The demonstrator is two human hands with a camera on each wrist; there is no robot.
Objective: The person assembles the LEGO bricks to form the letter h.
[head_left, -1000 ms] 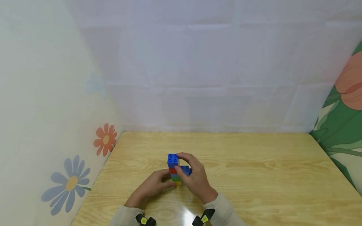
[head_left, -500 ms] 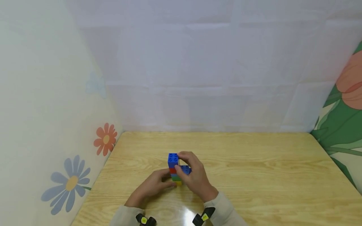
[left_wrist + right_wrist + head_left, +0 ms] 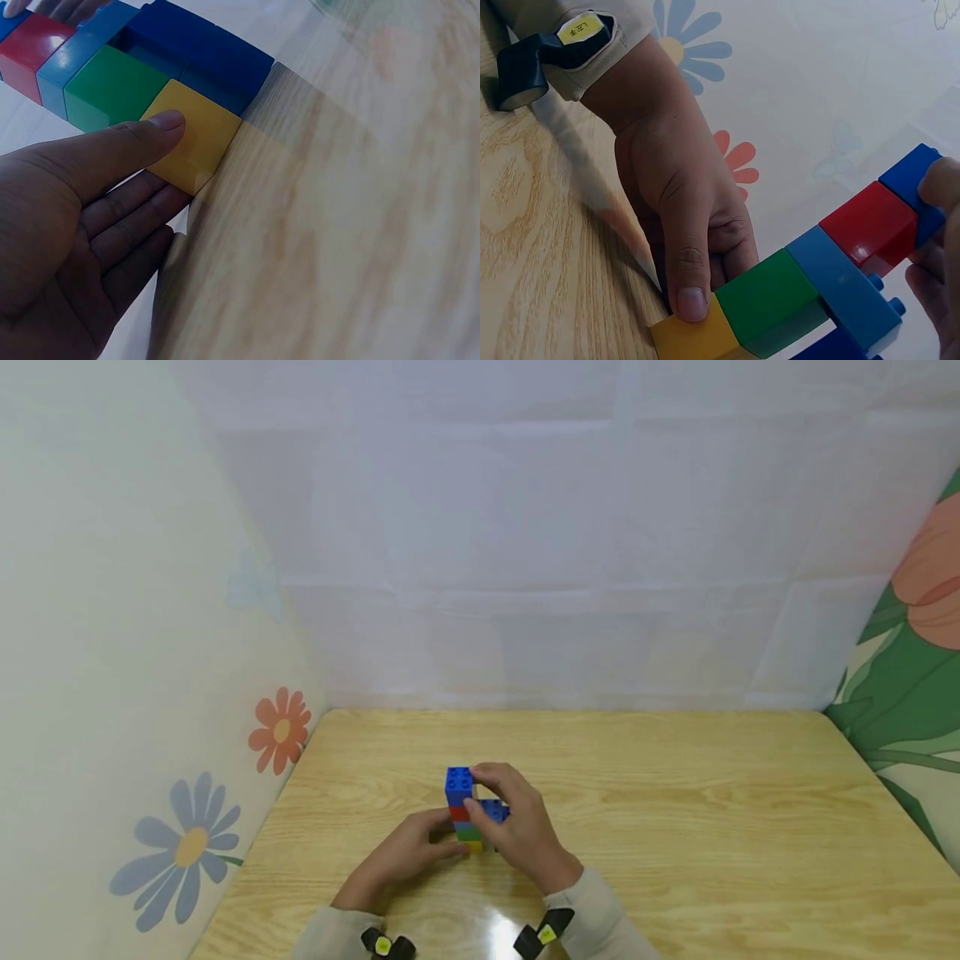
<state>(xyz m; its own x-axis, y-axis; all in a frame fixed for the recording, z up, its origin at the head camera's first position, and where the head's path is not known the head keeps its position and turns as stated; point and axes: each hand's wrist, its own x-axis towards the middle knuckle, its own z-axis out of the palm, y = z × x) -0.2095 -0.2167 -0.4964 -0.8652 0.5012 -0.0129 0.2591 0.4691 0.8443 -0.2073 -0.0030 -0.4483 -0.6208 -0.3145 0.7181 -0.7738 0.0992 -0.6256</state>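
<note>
A tower of toy building bricks stands upright on the wooden table in front of me. At its foot is a yellow brick point(image 3: 206, 131), then a green brick point(image 3: 112, 86), a longer light-blue brick point(image 3: 840, 281), a red brick point(image 3: 866, 221) and a dark-blue brick point(image 3: 459, 783) on top. The light-blue one juts out sideways over dark-blue bricks point(image 3: 225, 49) beside the tower. My left hand point(image 3: 411, 848) holds the yellow brick, thumb on one face and fingers behind. With thumb and index finger, my right hand point(image 3: 522, 828) pinches the top dark-blue brick.
The wooden table point(image 3: 675, 793) reaches back to a pale cloth wall point(image 3: 525, 568). A flower-printed wall point(image 3: 150, 693) borders it on the left, and a leafy print point(image 3: 915, 693) on the right. Both sleeves carry black wrist devices, such as the right one point(image 3: 545, 933).
</note>
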